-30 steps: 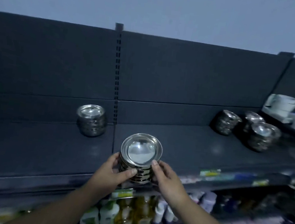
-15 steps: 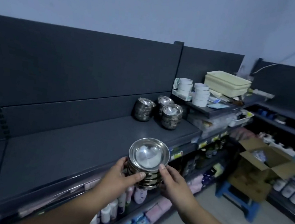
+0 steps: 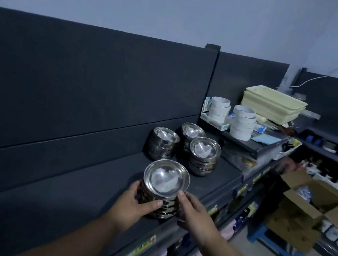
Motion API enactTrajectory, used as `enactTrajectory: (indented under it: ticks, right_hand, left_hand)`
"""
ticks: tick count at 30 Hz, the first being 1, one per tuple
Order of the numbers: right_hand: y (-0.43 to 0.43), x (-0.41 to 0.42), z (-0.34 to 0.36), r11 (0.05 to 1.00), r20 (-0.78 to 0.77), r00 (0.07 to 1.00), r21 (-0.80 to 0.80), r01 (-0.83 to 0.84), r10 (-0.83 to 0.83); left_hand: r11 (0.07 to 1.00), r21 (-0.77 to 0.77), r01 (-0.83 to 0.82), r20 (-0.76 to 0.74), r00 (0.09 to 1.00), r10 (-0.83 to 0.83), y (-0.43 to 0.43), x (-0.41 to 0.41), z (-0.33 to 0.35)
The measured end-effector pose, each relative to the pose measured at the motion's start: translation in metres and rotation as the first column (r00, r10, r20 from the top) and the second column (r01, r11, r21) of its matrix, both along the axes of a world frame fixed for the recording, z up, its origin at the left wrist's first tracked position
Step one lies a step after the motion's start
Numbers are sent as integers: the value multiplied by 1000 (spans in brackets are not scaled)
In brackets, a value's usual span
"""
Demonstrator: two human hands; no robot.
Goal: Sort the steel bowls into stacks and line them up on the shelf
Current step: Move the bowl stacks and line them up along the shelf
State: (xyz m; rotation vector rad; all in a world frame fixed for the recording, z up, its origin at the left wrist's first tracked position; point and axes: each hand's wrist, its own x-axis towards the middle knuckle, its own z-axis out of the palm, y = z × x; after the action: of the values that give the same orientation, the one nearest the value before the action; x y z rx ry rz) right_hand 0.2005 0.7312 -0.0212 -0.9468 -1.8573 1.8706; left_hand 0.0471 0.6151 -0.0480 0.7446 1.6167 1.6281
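Observation:
A stack of several steel bowls (image 3: pixel 165 182) is held between both hands over the dark shelf (image 3: pixel 70 196), close to its front edge. My left hand (image 3: pixel 133 205) grips the stack's left side, thumb across the front. My right hand (image 3: pixel 194 212) grips the right side, thumb on the top rim. Whether the stack rests on the shelf cannot be told. Behind it stand three more bowl stacks: one at the back left (image 3: pixel 163 144), one at the back (image 3: pixel 192 131), one at the front right (image 3: pixel 204 156).
White cup stacks (image 3: pixel 242 123) and cream trays (image 3: pixel 273 103) sit on a raised shelf to the right. Open cardboard boxes (image 3: pixel 307 208) and a blue stool (image 3: pixel 282 251) stand on the floor at right. Bottles fill the lower shelves.
The view swung right along the shelf. The held stack travelled with both hands toward the three stacks and sits lower, near the shelf surface.

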Motion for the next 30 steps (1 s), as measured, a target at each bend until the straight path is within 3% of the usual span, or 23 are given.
enactTrajectory:
  ticks: [10,15,18,20,23,27,30]
  right_hand:
    - [47,-99,-20,994,19,995,-38,-100,101]
    - [77,-138,-29,976,8,978,-70,-208,209]
    - [94,-157,-33,940,-16,944,-95,-328,328]
    - [106,-169,-37,926,6,926,-31,-377,377]
    - [123,-183,-41,902,82,908,108,-419,411]
    - [134,-193,-58,880,71,885,102,-464,459]
    - [135,-192,-70,868,106,883,162,-470,458]
  left_hand:
    - [991,-61,-119,-82,990,114,27,-81,-19]
    - [952,-108,-286,-181,947,264,39,-103,-25]
    - [905,-169,-390,-257,904,342,48,-110,-23]
    - [864,-207,-459,-313,868,386,51,-113,-22]
    - [794,-253,-553,-372,813,447,61,-112,-22]
    - [690,-265,-673,-422,725,544,78,-99,-24]
    - [610,-327,-722,-525,676,517,82,-84,-27]
